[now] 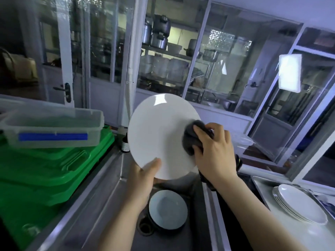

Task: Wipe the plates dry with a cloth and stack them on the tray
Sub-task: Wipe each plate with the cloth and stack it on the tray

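A large white plate (159, 131) is held up, tilted, above the steel sink (101, 201). My left hand (145, 178) grips its lower rim, thumb on the face. My right hand (213, 151) holds a dark grey cloth (192, 138) pressed against the plate's right side; the cloth's tail hangs below my wrist. A stack of white plates (301, 205) lies on the white tray (282, 230) at the right. A dark bowl with a pale inside (167, 209) sits in the sink near the drain.
Green plastic crates (54, 169) stand at the left with a clear lidded box (52, 127) on top. A small dark bottle (125, 144) stands behind the sink. Glass partitions and shelves of pots fill the background.
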### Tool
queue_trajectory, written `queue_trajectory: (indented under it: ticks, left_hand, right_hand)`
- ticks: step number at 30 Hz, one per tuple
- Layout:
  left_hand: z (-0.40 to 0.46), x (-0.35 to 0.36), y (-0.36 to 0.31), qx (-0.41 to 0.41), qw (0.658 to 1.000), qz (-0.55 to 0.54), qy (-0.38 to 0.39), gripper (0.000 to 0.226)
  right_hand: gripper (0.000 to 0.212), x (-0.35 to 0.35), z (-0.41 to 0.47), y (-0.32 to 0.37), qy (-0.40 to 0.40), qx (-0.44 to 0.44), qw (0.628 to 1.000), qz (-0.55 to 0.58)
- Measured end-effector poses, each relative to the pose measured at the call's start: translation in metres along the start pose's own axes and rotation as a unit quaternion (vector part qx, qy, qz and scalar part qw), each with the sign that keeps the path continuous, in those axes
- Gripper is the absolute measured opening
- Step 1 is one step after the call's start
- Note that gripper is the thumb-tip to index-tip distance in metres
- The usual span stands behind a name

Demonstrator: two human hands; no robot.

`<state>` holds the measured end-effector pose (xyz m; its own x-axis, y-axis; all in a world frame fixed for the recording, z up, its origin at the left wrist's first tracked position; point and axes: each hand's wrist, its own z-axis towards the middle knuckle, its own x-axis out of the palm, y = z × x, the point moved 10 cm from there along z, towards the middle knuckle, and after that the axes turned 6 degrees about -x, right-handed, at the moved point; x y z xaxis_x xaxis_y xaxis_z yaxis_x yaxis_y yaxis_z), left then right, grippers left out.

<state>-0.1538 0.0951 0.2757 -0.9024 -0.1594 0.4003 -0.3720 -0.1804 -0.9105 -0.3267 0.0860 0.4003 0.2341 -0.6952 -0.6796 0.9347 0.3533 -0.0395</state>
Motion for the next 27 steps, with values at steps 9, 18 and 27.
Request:
queue_trajectory:
  ticks: [9, 18, 27]
  left_hand:
    - [-0.013, 0.018, 0.012, -0.006, 0.993, 0.089, 0.073, 0.030]
    - [-0.011, -0.006, 0.000, 0.025, 0.996, 0.070, 0.045, 0.026]
    - [-0.014, 0.004, 0.009, 0.013, 0.991, 0.110, 0.082, 0.033]
  right_hand:
    - [0.050, -0.023, 0.030, 0.047, -0.088, -0.035, 0.989, 0.113]
    - [0.047, -0.001, -0.010, 0.103, 0.017, -0.220, 0.963, 0.152]
    - [0.050, -0.005, 0.020, 0.058, -0.035, -0.063, 0.986, 0.153]
